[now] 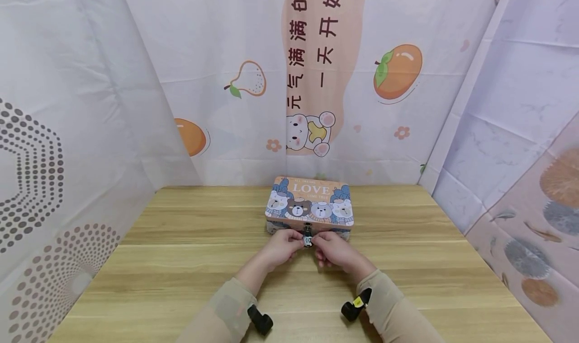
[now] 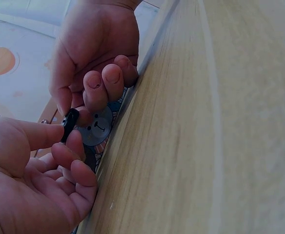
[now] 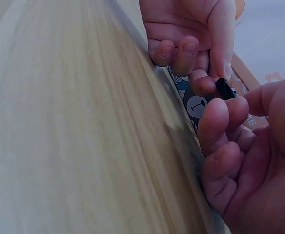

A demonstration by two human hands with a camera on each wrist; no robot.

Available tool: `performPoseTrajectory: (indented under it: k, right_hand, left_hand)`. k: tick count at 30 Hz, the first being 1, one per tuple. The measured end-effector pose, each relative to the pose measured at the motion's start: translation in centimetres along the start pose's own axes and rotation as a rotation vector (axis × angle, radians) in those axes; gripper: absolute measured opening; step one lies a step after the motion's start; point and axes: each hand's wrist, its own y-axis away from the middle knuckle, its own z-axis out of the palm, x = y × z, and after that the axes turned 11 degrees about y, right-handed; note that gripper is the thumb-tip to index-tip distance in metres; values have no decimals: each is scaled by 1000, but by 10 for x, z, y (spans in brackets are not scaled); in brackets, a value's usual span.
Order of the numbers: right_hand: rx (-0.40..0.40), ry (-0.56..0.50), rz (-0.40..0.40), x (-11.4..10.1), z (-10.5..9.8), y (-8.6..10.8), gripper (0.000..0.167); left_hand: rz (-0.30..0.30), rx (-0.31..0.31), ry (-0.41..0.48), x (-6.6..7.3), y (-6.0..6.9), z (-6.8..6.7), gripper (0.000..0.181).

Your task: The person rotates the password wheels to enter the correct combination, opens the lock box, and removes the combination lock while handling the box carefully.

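Note:
A tin lunchbox-style box (image 1: 312, 202) with printed bears and the word LOVE lies lid down at the back of the table. From the metal latch (image 1: 307, 226) on its front hangs a small black-and-white padlock (image 1: 307, 240), seemingly with number dials. My left hand (image 1: 281, 247) pinches the padlock's left side between thumb and index finger, while my right hand (image 1: 338, 251) pinches its right side. Both wrist views show the dark padlock (image 2: 70, 122) (image 3: 225, 89) between the fingertips, other fingers curled loosely. Whether its shackle is fastened is too small to tell.
The wooden table (image 1: 217, 217) extends in front of the box and to both sides. A printed curtain (image 1: 217, 31) hangs directly behind it, with more cloth at left and right. Black wrist cameras (image 1: 260, 320) are strapped to both sleeves.

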Motion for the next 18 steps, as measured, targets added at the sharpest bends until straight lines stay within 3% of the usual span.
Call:
performPoseTrajectory:
  k: [18]
  right_hand:
    - [21, -86, 34, -5, -3, -1, 32]
  left_hand:
    - [10, 0, -16, 0, -1, -2, 16]
